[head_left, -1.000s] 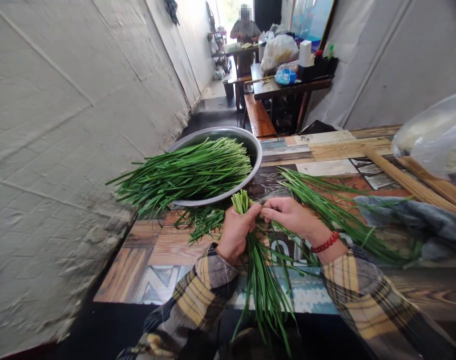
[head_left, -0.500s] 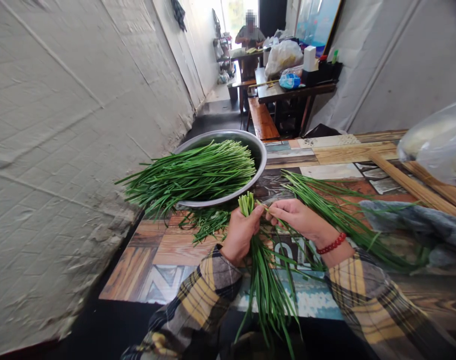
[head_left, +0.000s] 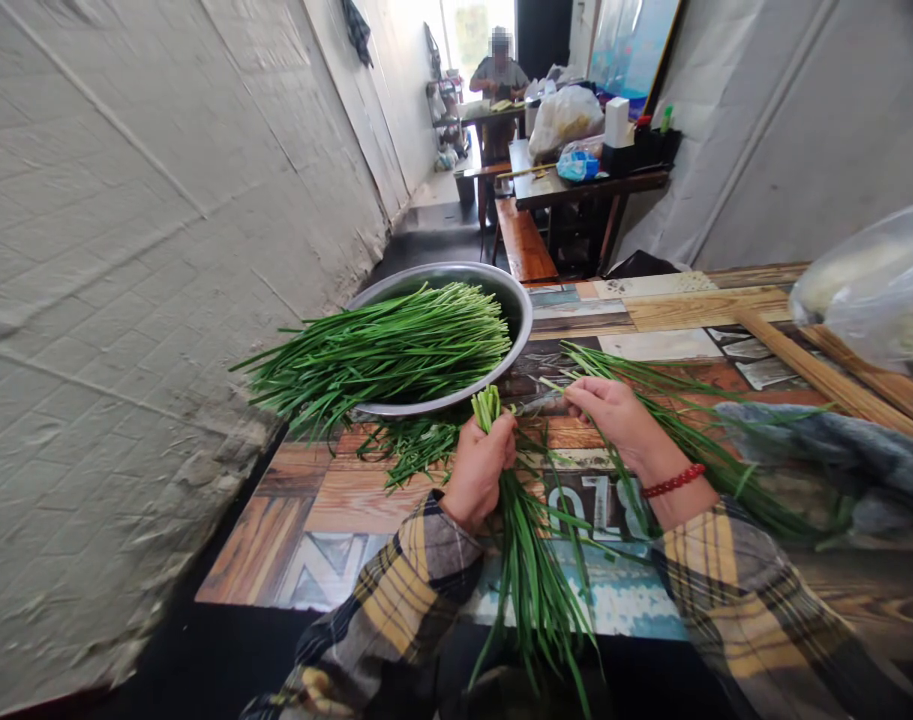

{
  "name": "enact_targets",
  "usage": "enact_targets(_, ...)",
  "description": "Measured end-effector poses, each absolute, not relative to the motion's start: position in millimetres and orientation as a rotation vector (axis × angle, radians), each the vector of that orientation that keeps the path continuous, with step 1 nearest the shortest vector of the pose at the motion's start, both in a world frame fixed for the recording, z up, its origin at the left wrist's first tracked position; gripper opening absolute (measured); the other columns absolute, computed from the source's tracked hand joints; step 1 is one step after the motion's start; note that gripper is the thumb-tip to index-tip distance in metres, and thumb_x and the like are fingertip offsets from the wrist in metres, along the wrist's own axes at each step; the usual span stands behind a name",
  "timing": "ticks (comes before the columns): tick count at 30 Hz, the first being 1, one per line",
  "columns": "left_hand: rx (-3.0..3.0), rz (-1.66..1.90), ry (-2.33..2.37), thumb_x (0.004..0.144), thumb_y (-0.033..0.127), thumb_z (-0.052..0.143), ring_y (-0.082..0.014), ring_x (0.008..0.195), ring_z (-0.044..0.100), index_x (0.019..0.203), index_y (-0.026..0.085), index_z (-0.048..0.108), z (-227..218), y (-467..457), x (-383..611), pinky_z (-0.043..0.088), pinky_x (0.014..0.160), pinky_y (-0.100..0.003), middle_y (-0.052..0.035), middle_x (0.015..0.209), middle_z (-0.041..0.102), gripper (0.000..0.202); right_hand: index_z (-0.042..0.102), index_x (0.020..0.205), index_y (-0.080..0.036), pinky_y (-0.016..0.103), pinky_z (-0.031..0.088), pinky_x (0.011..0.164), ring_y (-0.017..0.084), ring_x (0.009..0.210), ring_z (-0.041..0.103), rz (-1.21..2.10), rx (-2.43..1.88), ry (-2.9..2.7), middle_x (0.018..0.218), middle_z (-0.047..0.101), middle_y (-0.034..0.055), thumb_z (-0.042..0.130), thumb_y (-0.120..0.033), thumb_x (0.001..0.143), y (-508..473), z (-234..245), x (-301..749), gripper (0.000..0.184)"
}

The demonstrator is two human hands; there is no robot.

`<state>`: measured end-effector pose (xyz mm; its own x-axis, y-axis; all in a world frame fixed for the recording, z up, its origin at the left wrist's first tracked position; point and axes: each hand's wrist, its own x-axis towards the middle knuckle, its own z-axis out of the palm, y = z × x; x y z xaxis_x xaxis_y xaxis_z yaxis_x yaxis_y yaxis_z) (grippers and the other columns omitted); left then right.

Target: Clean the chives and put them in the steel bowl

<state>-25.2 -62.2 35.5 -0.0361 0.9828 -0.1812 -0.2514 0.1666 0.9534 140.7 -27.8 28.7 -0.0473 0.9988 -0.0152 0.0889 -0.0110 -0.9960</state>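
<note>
Chive bunch point(head_left: 527, 545) in left hand point(head_left: 482, 465), fingers closed around it, pale ends point(head_left: 486, 405) above them | right hand point(head_left: 612, 420) moved off rightward, fingertips pinching pale stalk point(head_left: 552, 384) | left alone now steadies bunch | loose chives point(head_left: 726, 478) right of right fingers, basin point(head_left: 514, 300) beyond left

Chive bunch point(head_left: 527, 560) in left hand point(head_left: 482, 465), pale ends up, green leaves fanning down; thin stalk point(head_left: 552, 384) in right hand point(head_left: 610, 418), tip leftward.

Left grip point(head_left: 481, 468) around green stalks point(head_left: 535, 570), right grip point(head_left: 613, 422) pinching stem point(head_left: 552, 385), metal basin point(head_left: 518, 308) beyond
</note>
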Motion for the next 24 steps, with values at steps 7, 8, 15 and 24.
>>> enact_targets(7,0.821,1.244,1.162,0.063,0.039,0.078,-0.0032,0.039,0.027,0.075,0.016,0.052,35.0,-60.3,-26.8,0.022,0.038,-0.018,0.0106,0.048,0.035,0.037,0.067,0.075,-0.017,0.026,0.042,0.067,0.013,0.069,0.055,1.293,-1.141,-1.338,0.072,0.063,0.0007,0.064,-0.048,0.074,-35.2,34.6,133.4,0.032)
enact_targets(8,0.809,1.246,1.155,0.063,0.040,0.078,-0.0032,0.038,0.027,0.080,0.016,0.055,35.0,-60.0,-26.8,0.022,0.037,-0.018,0.0111,0.048,0.035,0.037,0.066,0.075,-0.016,0.026,0.042,0.064,0.013,0.066,0.053,1.310,-1.141,-1.355,0.070,0.062,0.0000,0.063,-0.048,0.074,-36.6,35.5,131.5,0.032)
enact_targets(15,0.812,1.190,1.113,0.067,0.046,0.075,-0.0032,0.038,0.026,0.079,0.014,0.056,35.2,-60.0,-27.5,0.020,0.037,-0.018,0.0113,0.046,0.032,0.039,0.065,0.079,-0.017,0.026,0.042,0.063,0.013,0.067,0.053,1.209,-1.134,-1.522,0.072,0.062,0.0007,0.060,-0.043,0.078,-39.4,32.7,123.4,0.027)
enact_targets(24,0.799,1.161,1.054,0.065,0.045,0.077,-0.0025,0.039,0.028,0.065,0.018,0.043,36.1,-59.7,-27.4,0.022,0.037,-0.017,0.0100,0.050,0.035,0.044,0.057,0.094,-0.017,0.027,0.047,0.062,0.015,0.065,0.061,1.239,-1.131,-1.496,0.074,0.067,0.0028,0.056,-0.037,0.081,-31.4,27.0,130.9,0.024)
